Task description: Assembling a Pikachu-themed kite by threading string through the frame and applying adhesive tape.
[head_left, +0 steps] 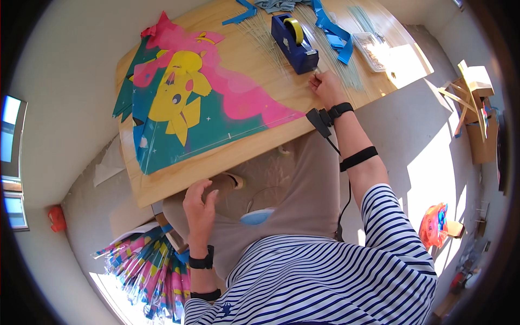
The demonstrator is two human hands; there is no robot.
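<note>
My right hand [326,89] is at the near end of a dark blue tape dispenser [297,52] that carries a yellow-cored roll. Its thumb and fingers pinch a small clear end of tape [316,71] at the cutter. Above my lap, off the table's near edge, my left hand [198,210] is raised with fingers curved and apart, holding nothing. A kite sheet [227,130] in pink and green, with a yellow cartoon figure, lies spread on the wooden table [260,143], left of the dispenser.
Thin clear rods [346,73] and blue strips [331,32] lie at the far right of the table, beside a clear plastic box [370,52] of small parts. Bundled colourful kites [149,265] stand low at my left. An orange bag [433,225] is on the floor at right.
</note>
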